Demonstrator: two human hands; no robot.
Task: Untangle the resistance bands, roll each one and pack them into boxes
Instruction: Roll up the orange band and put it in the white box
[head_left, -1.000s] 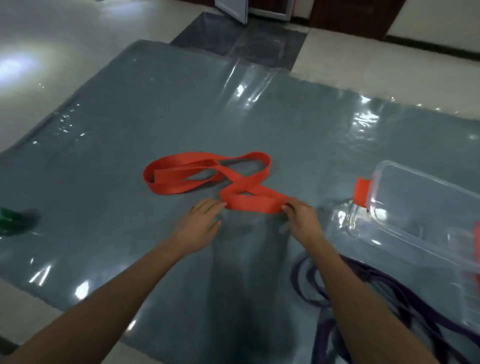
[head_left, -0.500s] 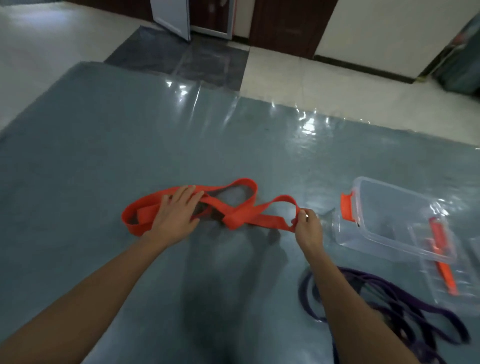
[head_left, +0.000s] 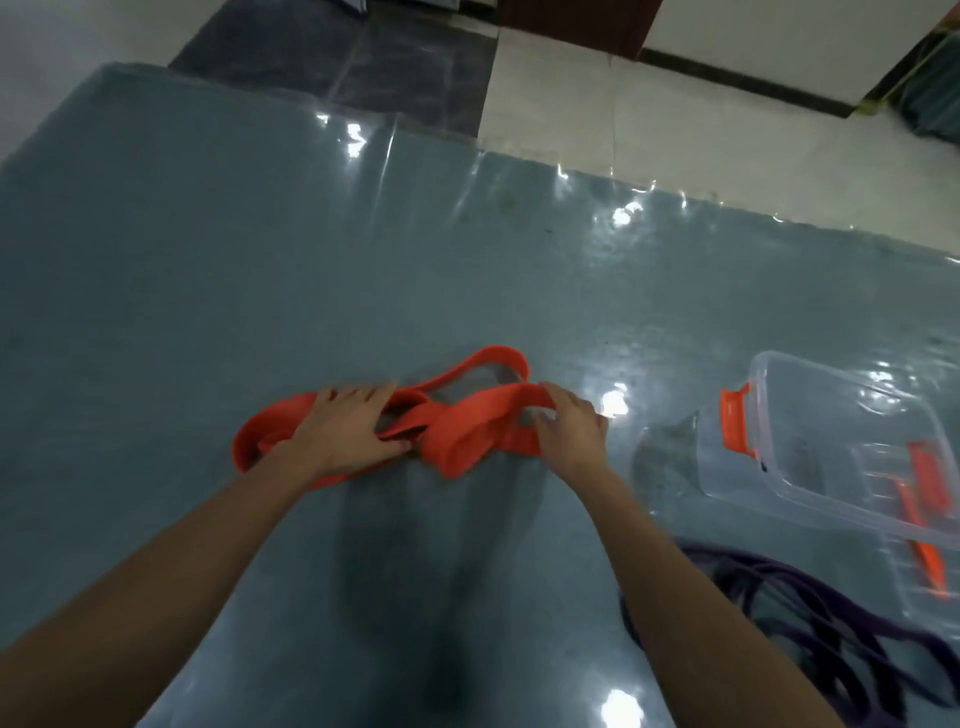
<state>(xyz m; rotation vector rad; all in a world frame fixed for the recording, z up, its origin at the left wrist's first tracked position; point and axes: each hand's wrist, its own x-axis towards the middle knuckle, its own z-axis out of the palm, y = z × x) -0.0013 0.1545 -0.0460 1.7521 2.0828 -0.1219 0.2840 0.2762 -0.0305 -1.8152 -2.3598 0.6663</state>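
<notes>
An orange resistance band (head_left: 467, 431) lies bunched and twisted on the grey mat (head_left: 260, 260) in front of me. My left hand (head_left: 348, 431) rests flat on the band's left part, fingers spread and pressing it down. My right hand (head_left: 569, 431) grips the band's right end, which is folded back toward the middle. A tangled purple band (head_left: 810, 623) lies on the mat at the lower right, beside my right forearm. A clear plastic box (head_left: 831, 441) with an orange clasp stands to the right of my right hand.
The mat is covered with shiny clear film and lies on a tiled floor (head_left: 597, 114). A second clear piece with orange parts (head_left: 919, 499) sits against the box at the far right. A dark wall base runs along the back.
My right hand has carried the band's right end leftward, folding it toward the middle. My left hand stays pressed on the left part. The view has shifted slightly.
</notes>
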